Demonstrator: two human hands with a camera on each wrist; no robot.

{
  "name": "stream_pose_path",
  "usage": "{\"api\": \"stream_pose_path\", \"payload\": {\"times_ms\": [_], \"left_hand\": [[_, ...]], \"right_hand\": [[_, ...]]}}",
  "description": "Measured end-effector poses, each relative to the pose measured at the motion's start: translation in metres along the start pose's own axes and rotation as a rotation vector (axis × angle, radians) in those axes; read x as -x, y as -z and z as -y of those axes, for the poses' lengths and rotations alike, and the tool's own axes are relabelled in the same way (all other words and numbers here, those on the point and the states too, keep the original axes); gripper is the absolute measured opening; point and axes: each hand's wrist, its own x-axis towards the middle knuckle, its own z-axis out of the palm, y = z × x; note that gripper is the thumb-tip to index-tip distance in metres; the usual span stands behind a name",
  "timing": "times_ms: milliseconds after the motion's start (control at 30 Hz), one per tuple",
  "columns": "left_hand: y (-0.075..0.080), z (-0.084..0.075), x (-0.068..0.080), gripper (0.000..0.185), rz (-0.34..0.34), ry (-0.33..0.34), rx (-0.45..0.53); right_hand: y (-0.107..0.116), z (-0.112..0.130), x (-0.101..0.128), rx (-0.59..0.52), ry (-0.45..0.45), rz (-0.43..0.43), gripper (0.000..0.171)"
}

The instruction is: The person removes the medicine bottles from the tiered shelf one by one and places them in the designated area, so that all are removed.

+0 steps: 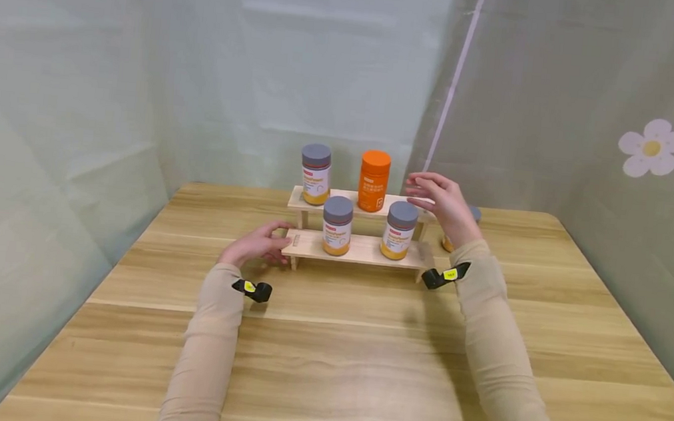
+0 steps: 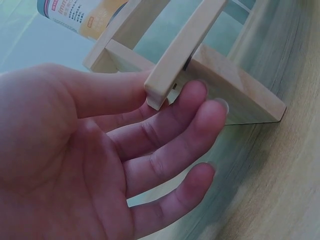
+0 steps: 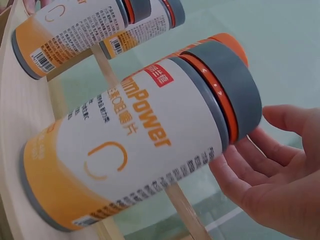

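Note:
A two-tier wooden stand (image 1: 364, 240) holds several supplement jars. My left hand (image 1: 258, 242) grips the left end of its lower shelf; the left wrist view has the thumb on the board's end (image 2: 170, 60) and fingers curled beneath. My right hand (image 1: 442, 203) hovers by the right end of the upper shelf, fingers loosely bent and holding nothing. Close to it stands a grey-lidded jar (image 3: 135, 135) on the lower shelf, its lid overlapping the fingertips in the right wrist view. An orange jar (image 1: 373, 181) stands on the upper shelf, left of that hand.
A grey-lidded jar (image 1: 315, 175) is at the upper shelf's left, another jar (image 1: 337, 226) on the lower shelf. Behind my right wrist, a further jar (image 1: 447, 243) stands on the wooden table (image 1: 348, 358), partly hidden. Fabric curtains (image 1: 337, 70) hang behind and at both sides.

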Motion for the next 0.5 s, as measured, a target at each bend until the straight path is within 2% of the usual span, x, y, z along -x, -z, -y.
{"api": "stream_pose_path", "payload": {"times_ms": [233,500], "left_hand": [[-0.002,0.001,-0.007,0.053,0.005,-0.007,0.021],[-0.005,-0.001,-0.010,0.052,0.001,0.000,0.000]], "right_hand": [[-0.006,0.008,-0.013,0.098,-0.041,0.047,0.044],[-0.009,0.015,-0.023,0.125,-0.041,0.125,0.052]]}}
